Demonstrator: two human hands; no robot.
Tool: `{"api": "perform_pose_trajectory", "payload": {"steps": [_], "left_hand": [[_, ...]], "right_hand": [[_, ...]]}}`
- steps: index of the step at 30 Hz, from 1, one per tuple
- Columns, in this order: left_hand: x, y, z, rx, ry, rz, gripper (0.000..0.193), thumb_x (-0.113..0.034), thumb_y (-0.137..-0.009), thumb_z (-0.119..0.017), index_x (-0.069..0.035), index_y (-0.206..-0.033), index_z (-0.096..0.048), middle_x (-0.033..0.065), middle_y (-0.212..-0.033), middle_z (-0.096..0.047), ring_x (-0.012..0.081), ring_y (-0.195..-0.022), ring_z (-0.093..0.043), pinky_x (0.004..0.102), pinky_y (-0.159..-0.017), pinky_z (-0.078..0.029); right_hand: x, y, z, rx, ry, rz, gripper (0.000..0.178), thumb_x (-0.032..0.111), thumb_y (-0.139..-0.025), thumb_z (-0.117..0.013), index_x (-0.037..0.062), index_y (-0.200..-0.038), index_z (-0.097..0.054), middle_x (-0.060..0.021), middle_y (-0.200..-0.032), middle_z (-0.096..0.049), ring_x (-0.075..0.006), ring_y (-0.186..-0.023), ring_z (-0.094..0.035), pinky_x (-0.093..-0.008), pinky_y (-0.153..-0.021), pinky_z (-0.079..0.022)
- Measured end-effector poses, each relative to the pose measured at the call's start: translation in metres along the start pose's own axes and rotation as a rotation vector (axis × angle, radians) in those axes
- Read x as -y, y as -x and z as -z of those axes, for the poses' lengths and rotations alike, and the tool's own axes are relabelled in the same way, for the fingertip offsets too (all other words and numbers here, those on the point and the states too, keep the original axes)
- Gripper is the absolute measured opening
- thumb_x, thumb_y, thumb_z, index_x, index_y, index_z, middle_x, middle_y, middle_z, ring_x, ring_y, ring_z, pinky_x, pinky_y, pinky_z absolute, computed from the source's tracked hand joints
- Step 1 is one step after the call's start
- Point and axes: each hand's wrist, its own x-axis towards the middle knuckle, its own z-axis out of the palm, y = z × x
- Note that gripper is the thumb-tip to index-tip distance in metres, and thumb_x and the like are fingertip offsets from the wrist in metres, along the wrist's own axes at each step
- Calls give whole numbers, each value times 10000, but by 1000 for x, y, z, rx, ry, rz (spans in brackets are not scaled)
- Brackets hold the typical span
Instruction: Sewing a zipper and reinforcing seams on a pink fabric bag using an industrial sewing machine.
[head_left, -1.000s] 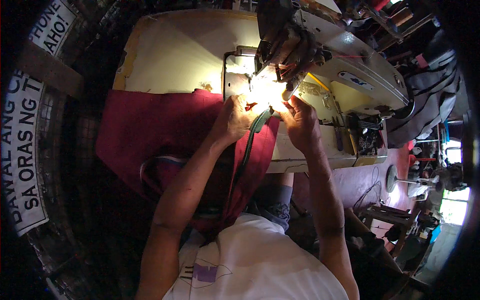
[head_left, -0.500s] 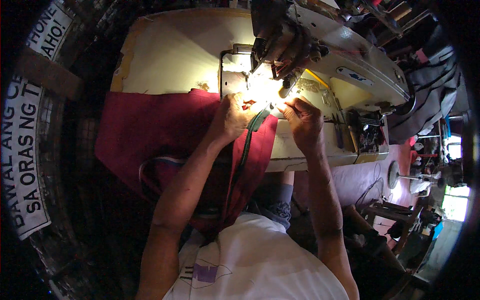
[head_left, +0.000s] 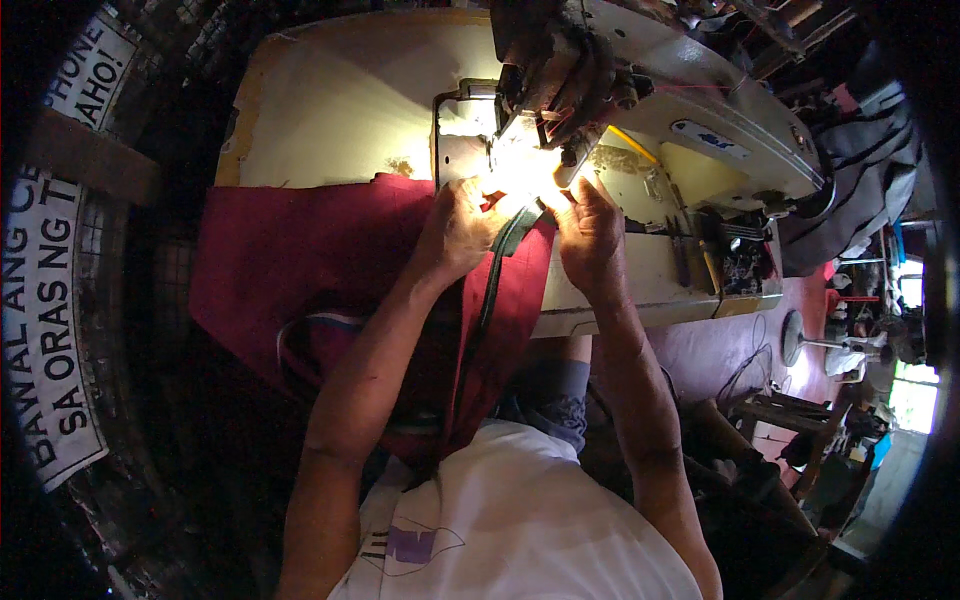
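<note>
Maroon cloth lies over the left front of the sewing machine's bed and hangs down to my lap. A dark green strip, like zipper tape, runs along its narrow right part. My left hand is closed on the cloth just left of this strip, with fingertips close to the needle area. My right hand pinches at the cloth's upper right edge, beside the strip's far end. Above both hands stands the sewing machine head. Strong lamp glare washes out the needle, the presser foot and my fingertips.
On the right of the pale machine table lie small tools and a dark tray of odds and ends. A yellow stick lies under the machine arm. Grey cloth hangs at the far right; a fan stands beyond.
My right hand has moved slightly left and up, closer to the strip and the needle area. My left hand and the cloth have shifted very little.
</note>
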Motion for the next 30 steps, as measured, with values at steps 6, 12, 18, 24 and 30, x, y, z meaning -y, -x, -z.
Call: {"api": "perform_pose_trajectory", "payload": {"steps": [6,12,18,24,30], "left_hand": [[-3,0,1,-34,-227,-54,216,-157,-940,-604,-4,-1063,-695,13,-861,-701,52,-729,-594,236,-651,-483],[-1,-1,-1,-3,-77,-48,218,-148,-935,-617,-2,-1079,-692,14,-864,-699,49,-734,-593,240,-653,-485],[-1,-2,-4,-86,-138,-99,180,-139,-906,-634,33,-952,-660,34,-745,-649,57,-683,-549,278,-612,-484],[-3,-1,-5,-113,-268,-108,194,-144,-889,-651,37,-958,-655,74,-733,-655,63,-677,-550,295,-623,-484],[-3,0,-7,-107,-179,-63,199,-161,-887,-651,26,-952,-669,69,-734,-657,75,-667,-557,291,-618,-477]], "right_hand": [[2,-2,-5,-86,-62,126,106,-43,-856,-611,-19,-957,-587,-178,-905,-593,-309,-774,-611,-372,-688,-498],[1,-1,-8,-90,-61,43,100,-35,-858,-614,-11,-952,-591,-163,-872,-600,-283,-744,-602,-355,-677,-488],[2,1,-10,-86,-166,-65,67,-2,-874,-624,-8,-931,-589,-136,-809,-618,-210,-723,-601,-335,-667,-483],[9,2,-5,-76,-191,-103,74,5,-880,-627,-1,-954,-625,-132,-822,-629,-179,-727,-605,-319,-657,-483],[9,-3,3,-25,14,49,64,20,-889,-634,-14,-941,-646,-129,-834,-649,-185,-741,-615,-303,-681,-489]]}}
